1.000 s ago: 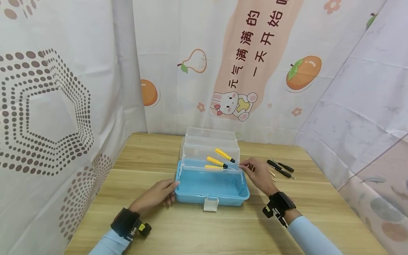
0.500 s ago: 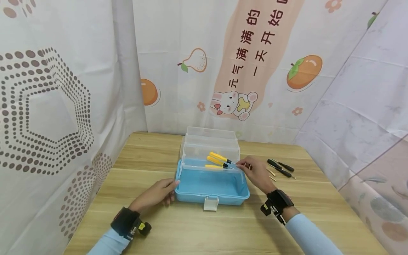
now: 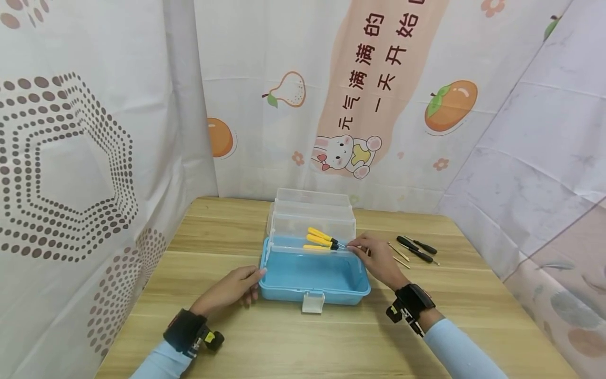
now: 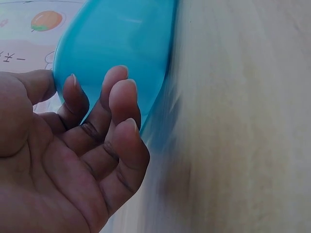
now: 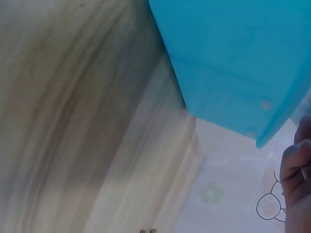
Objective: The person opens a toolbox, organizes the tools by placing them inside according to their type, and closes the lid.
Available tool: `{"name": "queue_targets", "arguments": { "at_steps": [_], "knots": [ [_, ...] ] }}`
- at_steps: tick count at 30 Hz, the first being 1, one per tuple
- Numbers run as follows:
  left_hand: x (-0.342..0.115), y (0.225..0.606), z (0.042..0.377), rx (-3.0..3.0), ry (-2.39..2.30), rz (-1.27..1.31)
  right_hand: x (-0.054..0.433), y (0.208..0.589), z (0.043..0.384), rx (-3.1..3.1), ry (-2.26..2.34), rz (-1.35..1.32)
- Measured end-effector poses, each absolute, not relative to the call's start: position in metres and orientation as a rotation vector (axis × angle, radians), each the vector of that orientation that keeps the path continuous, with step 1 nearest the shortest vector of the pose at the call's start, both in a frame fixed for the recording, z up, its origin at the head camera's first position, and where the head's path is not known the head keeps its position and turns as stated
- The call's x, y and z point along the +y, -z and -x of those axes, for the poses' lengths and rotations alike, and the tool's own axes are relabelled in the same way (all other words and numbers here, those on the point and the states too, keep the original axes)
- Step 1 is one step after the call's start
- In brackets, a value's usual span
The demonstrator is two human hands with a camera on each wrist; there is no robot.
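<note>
A blue toolbox (image 3: 312,297) stands on the table with its clear tiered trays (image 3: 312,210) raised at the back. My left hand (image 3: 232,287) grips its left wall, thumb at the rim; the left wrist view shows curled fingers (image 4: 124,102) against the outer wall. Over the front tray, my right hand (image 3: 379,258) pinches the shaft end of a yellow-handled screwdriver (image 3: 319,232). Two more yellow-handled screwdrivers (image 3: 316,247) lie in that tray close beneath it. In the right wrist view, only part of the right hand (image 5: 296,170) shows, at the edge.
Right of the toolbox lie black-handled screwdrivers (image 3: 414,249) and thin gold-coloured rods (image 3: 401,262) on the wooden table (image 3: 303,347). A white latch (image 3: 313,303) hangs at the box's front. Printed curtains (image 3: 255,158) surround the table's back and sides.
My right hand has moved a little left, bringing its screwdriver left and down beside the other two. The left hand has stayed on the toolbox.
</note>
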State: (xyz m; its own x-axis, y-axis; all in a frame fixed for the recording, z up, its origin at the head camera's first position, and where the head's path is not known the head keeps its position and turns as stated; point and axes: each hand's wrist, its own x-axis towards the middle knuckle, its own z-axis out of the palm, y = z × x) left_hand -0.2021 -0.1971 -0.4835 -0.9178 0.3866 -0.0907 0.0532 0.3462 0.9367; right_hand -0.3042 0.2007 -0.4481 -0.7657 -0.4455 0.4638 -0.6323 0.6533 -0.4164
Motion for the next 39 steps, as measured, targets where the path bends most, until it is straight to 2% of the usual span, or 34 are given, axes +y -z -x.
{"name": "queue_targets", "arguments": {
  "at_steps": [9,17,23,28,39],
  "knots": [
    [-0.198,0.483,0.202,2.332,-1.594,-0.371,0.238,0.448,0.306,-2.483,-0.847,-0.807],
    [-0.201,0.482,0.202,2.336,-1.583,-0.348,0.329,0.456,0.324,-2.855,-1.018,-0.332],
    [-0.200,0.482,0.202,2.314,-1.590,-0.358,0.379,0.479,0.328,-2.841,-0.820,-0.145],
    [-0.199,0.484,0.202,2.301,-1.585,-0.355,0.393,0.488,0.331,-2.833,-0.746,-0.091],
    [-0.200,0.485,0.204,2.293,-1.582,-0.358,0.394,0.486,0.334,-2.897,-0.641,-0.053]
  ]
}}
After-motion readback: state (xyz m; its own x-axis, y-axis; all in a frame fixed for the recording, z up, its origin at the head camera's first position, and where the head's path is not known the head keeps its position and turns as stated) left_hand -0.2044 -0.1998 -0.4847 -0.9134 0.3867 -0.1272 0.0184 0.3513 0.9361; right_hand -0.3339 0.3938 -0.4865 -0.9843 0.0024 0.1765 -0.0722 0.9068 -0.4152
